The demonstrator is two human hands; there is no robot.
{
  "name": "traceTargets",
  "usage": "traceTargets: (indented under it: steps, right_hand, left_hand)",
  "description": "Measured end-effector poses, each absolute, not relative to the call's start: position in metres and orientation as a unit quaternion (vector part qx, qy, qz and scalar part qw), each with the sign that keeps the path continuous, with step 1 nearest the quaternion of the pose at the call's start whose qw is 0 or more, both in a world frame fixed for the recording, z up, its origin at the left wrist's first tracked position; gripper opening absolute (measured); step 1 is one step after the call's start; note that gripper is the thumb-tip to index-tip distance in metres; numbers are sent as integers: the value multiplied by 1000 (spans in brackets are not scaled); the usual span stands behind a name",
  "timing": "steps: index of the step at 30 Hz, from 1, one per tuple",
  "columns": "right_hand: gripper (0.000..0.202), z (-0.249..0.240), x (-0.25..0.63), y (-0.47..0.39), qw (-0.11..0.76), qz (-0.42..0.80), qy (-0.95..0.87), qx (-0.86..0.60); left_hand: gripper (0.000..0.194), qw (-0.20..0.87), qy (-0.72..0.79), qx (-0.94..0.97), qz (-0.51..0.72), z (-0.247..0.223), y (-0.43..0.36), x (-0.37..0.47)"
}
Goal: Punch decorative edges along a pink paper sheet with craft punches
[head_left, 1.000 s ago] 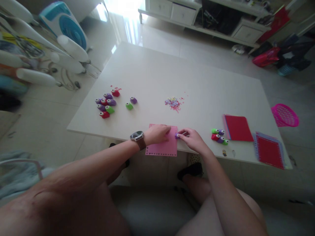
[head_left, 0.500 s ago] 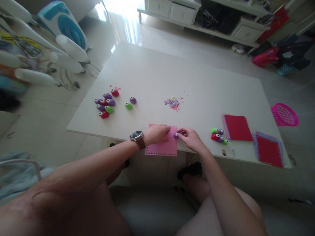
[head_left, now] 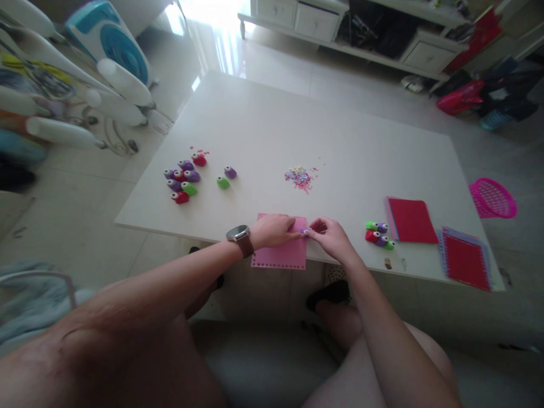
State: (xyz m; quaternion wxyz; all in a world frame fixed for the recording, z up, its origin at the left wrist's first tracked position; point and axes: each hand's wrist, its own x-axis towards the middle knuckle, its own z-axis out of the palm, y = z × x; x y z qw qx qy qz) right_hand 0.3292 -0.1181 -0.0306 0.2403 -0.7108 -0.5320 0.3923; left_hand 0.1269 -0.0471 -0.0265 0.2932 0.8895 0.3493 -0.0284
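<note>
Your pink sheet [head_left: 283,258] lies at the near edge of the table [head_left: 361,153], its near border hanging a little past that edge, and the step in hand looks like punching along the sheet's right side. Your right hand [head_left: 325,234] grips the small purple punch [head_left: 305,232] between thumb and fingers there, while your left hand [head_left: 275,230] lies palm down across the sheet, not closed around anything that shows, a fingertip reaching right to the punch; I cannot tell whether it touches. To do this well, let the left palm press the paper flat, with that fingertip out of the cutter's way. Slide the punch on until the paper meets the back of its slot, since even depth should give a straight line, and set it square to the border. Take the row of holes [head_left: 278,266] along the near side as your guide for spacing; their shape is too small to read surely. Press in one firm stroke, then let the punch release fully before sliding it off, because pulling early could tear the thin margin. The overhanging part lacks support, so draw the sheet farther onto the table if it sags, and drop any cut bits toward the pile of paper scraps [head_left: 300,178] on its far side
</note>
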Motion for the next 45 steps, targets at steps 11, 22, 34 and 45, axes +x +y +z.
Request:
traceTargets:
  steps: [11, 22, 34, 45]
  right_hand:
    - [30, -14, 318, -105, 126, 327, -520, -779]
    - [31, -16, 311, -101, 86, 302, -523, -792]
    - [19, -1, 326, -104, 122, 362, -521, -763]
    - [14, -13, 329, -116, 116, 273, -669, -682]
  left_hand:
    - [65, 247, 410, 876, -64, -22, -53, 142]
    - [59, 227, 422, 874, -86, -20, -57, 147]
    - [58, 223, 378, 896, -68, -22, -53, 142]
    - [49, 211, 364, 904, -79, -23, -51, 143]
